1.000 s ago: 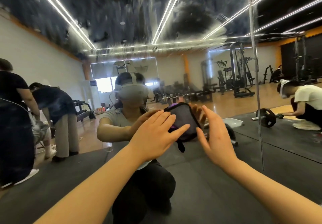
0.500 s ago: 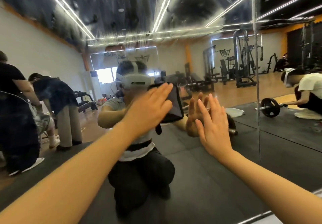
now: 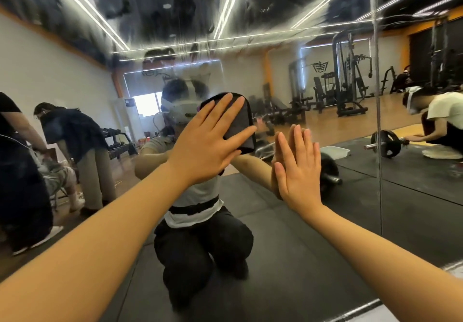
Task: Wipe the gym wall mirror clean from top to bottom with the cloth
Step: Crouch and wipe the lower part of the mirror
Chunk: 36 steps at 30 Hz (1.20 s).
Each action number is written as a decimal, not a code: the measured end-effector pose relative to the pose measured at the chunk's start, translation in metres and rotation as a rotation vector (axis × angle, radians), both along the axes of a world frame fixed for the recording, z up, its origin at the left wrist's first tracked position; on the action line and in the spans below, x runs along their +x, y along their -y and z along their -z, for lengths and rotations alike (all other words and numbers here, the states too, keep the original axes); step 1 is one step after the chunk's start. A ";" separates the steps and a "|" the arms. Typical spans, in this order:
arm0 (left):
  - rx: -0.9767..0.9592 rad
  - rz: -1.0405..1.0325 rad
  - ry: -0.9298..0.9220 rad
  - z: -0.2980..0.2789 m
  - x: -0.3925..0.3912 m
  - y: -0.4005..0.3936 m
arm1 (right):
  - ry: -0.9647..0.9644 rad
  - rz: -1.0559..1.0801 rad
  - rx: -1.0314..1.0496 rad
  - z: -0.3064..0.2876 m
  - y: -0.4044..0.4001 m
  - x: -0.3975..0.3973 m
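Hands lie flat-fingered: left hand (image 3: 205,141) presses dark cloth (image 3: 238,121) against mirror (image 3: 325,1), right hand (image 3: 298,169) touches glass.

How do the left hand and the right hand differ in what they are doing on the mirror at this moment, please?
The left hand presses the dark cloth against the mirror, while the right hand lies bare on the glass with nothing under it. The left hand sits higher and slants up to the right; the right hand sits lower and points nearly straight up. Both are flat, with fingers straight.
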State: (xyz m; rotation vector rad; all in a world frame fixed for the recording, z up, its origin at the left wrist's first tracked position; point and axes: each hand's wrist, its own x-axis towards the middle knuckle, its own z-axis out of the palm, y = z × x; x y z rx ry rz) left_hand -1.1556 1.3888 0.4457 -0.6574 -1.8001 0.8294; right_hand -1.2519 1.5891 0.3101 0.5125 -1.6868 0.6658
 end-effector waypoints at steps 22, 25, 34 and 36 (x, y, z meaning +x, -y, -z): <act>0.020 -0.081 -0.104 0.014 0.005 0.013 | -0.026 0.082 -0.003 0.001 0.005 -0.002; 0.060 -0.089 -0.098 0.002 0.006 0.009 | -0.024 0.085 0.001 0.000 0.004 -0.001; 0.064 -0.043 -0.016 0.082 0.010 0.009 | -0.043 0.087 -0.005 0.001 0.005 -0.004; 0.014 -0.057 0.057 0.112 0.015 0.013 | -0.049 0.092 -0.008 0.001 0.004 -0.004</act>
